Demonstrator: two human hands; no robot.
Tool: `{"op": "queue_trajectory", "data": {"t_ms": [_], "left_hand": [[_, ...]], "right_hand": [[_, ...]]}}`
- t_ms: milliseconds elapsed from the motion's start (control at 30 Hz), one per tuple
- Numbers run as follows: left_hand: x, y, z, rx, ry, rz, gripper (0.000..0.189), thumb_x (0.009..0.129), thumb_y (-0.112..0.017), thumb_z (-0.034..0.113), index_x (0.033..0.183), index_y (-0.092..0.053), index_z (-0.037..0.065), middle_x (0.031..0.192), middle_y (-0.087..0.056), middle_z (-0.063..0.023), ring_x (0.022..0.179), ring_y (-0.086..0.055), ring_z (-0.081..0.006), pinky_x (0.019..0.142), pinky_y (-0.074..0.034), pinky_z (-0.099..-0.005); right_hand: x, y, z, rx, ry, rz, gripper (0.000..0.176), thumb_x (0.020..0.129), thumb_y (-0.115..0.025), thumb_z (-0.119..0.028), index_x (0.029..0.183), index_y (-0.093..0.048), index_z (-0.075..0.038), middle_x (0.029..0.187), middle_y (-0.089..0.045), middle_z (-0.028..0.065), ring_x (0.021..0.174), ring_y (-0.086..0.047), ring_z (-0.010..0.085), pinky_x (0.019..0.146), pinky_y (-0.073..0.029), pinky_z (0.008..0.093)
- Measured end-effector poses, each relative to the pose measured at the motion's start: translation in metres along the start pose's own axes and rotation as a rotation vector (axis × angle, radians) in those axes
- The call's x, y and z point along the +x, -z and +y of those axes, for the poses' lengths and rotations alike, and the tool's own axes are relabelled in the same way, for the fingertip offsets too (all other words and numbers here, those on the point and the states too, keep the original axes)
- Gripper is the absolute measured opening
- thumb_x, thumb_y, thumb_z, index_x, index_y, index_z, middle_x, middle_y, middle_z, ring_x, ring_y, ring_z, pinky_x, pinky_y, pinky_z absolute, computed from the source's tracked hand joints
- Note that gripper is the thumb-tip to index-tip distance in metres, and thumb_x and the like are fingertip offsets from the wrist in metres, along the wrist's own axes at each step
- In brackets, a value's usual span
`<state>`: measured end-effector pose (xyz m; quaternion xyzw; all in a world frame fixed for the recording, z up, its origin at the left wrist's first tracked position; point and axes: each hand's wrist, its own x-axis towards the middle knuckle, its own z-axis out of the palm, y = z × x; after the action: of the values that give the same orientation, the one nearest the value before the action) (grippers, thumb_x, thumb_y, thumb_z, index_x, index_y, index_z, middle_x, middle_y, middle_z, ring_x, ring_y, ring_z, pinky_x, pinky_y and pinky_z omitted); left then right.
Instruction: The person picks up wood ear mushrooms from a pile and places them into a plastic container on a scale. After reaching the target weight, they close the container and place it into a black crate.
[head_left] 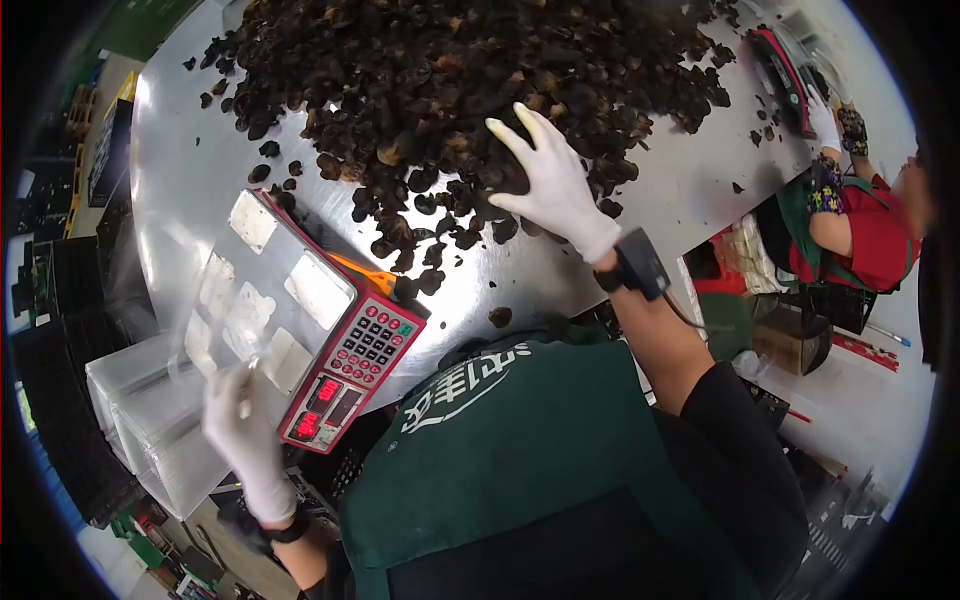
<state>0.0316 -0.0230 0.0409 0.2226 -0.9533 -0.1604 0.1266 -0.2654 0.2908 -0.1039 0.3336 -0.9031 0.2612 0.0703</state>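
Observation:
My right hand point(552, 182), in a white glove, is spread over the near edge of a big heap of dark wood ear mushrooms point(440, 90). Its thumb and fingers are apart, with nothing in them. My left hand point(240, 425), also gloved, is at the left side of a red digital scale point(365, 345). Its fingers are closed on the edge of a clear plastic container point(205, 325), which tilts over the scale's platform and is hard to see. White patches point(252, 222) mark the platform. An orange-handled tool point(362, 270) lies beside the scale, partly hidden.
Clear plastic containers point(165, 425) are stacked left of the scale. Loose mushroom pieces lie over the metal table point(165, 200). At the far right, a person in red point(880, 240) has gloved hands beside a second scale point(783, 85).

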Motion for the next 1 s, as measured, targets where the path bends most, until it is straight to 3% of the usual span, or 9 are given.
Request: {"op": "queue_trajectory", "data": {"t_ms": [67, 133, 267, 333, 433, 467, 567, 767, 1000], "left_hand": [[0.002, -0.030, 0.011, -0.034, 0.028, -0.094, 0.017, 0.083, -0.075, 0.000, 0.099, -0.072, 0.003, 0.086, -0.066, -0.0085, 0.074, -0.063, -0.0200, 0.070, -0.052, -0.0321], [-0.001, -0.043, 0.021, -0.076, 0.049, -0.151, 0.028, 0.082, -0.076, 0.001, 0.110, -0.070, 0.004, 0.096, -0.066, -0.0108, 0.083, -0.065, -0.0220, 0.075, -0.053, -0.0327], [-0.010, -0.050, 0.022, -0.158, 0.041, -0.145, 0.040, 0.084, -0.074, -0.001, 0.123, -0.065, 0.004, 0.109, -0.064, -0.0131, 0.101, -0.064, -0.0256, 0.086, -0.052, -0.0335], [-0.016, -0.050, 0.020, -0.156, 0.008, -0.131, 0.044, 0.084, -0.072, -0.006, 0.126, -0.063, 0.003, 0.113, -0.064, -0.0121, 0.108, -0.063, -0.0233, 0.089, -0.051, -0.0316], [-0.019, -0.034, 0.023, 0.013, -0.025, -0.059, 0.041, 0.086, -0.068, -0.007, 0.126, -0.064, 0.004, 0.118, -0.064, -0.0135, 0.112, -0.062, -0.0273, 0.098, -0.048, -0.0358], [-0.020, -0.030, 0.023, 0.069, -0.041, -0.036, 0.040, 0.087, -0.067, -0.007, 0.125, -0.064, 0.004, 0.120, -0.064, -0.0140, 0.113, -0.062, -0.0287, 0.101, -0.048, -0.0372], [-0.026, -0.032, -0.005, -0.057, 0.041, 0.167, 0.039, 0.087, -0.066, -0.006, 0.125, -0.065, 0.003, 0.126, -0.063, -0.0136, 0.117, -0.061, -0.0309, 0.103, -0.046, -0.0392], [-0.022, -0.048, -0.029, -0.014, 0.088, 0.220, 0.042, 0.089, -0.062, -0.002, 0.131, -0.060, 0.000, 0.139, -0.057, -0.0175, 0.130, -0.052, -0.0355, 0.111, -0.039, -0.0439], [-0.018, -0.058, -0.012, -0.036, 0.130, 0.186, 0.053, 0.085, -0.063, -0.003, 0.137, -0.055, 0.001, 0.137, -0.057, -0.0183, 0.130, -0.052, -0.0373, 0.113, -0.038, -0.0456]], "right_hand": [[0.019, -0.020, 0.005, -0.057, 0.071, -0.011, 0.087, 0.072, -0.083, -0.040, 0.150, -0.047, -0.029, 0.155, -0.040, 0.0171, 0.143, -0.037, 0.0398, 0.111, -0.039, 0.0525], [0.031, -0.031, 0.002, -0.156, 0.053, -0.124, 0.080, 0.076, -0.080, -0.044, 0.148, -0.050, -0.030, 0.155, -0.041, 0.0151, 0.141, -0.040, 0.0371, 0.104, -0.044, 0.0531], [0.026, -0.038, 0.006, -0.041, -0.007, -0.099, 0.056, 0.080, -0.077, -0.035, 0.133, -0.064, -0.022, 0.149, -0.049, 0.0094, 0.121, -0.056, 0.0292, 0.091, -0.056, 0.0423], [0.030, -0.040, 0.010, 0.012, 0.011, 0.004, 0.035, 0.082, -0.074, -0.026, 0.116, -0.070, -0.018, 0.131, -0.060, 0.0037, 0.108, -0.063, 0.0244, 0.084, -0.058, 0.0382], [0.057, -0.044, 0.028, 0.217, -0.001, 0.055, 0.010, 0.083, -0.071, -0.018, 0.086, -0.074, -0.010, 0.097, -0.067, 0.0076, 0.082, -0.068, 0.0300, 0.076, -0.056, 0.0379], [0.069, -0.038, 0.034, 0.267, -0.083, -0.039, 0.009, 0.082, -0.071, -0.016, 0.084, -0.075, -0.008, 0.092, -0.070, 0.0094, 0.085, -0.070, 0.0263, 0.076, -0.055, 0.0353], [0.094, -0.020, 0.044, 0.539, -0.413, -0.228, 0.017, 0.084, -0.073, -0.018, 0.089, -0.078, -0.002, 0.092, -0.076, 0.0090, 0.084, -0.069, 0.0139, 0.077, -0.053, 0.0284], [0.097, 0.010, 0.016, 1.538, -0.758, -0.400, 0.021, 0.094, -0.065, -0.016, 0.106, -0.075, -0.001, 0.101, -0.074, 0.0052, 0.092, -0.068, 0.0148, 0.085, -0.053, 0.0270], [0.110, -0.014, -0.089, 2.034, -0.461, -0.684, 0.023, 0.097, -0.060, -0.014, 0.110, -0.070, 0.003, 0.102, -0.073, 0.0106, 0.098, -0.070, 0.0197, 0.089, -0.057, 0.0331]]}}
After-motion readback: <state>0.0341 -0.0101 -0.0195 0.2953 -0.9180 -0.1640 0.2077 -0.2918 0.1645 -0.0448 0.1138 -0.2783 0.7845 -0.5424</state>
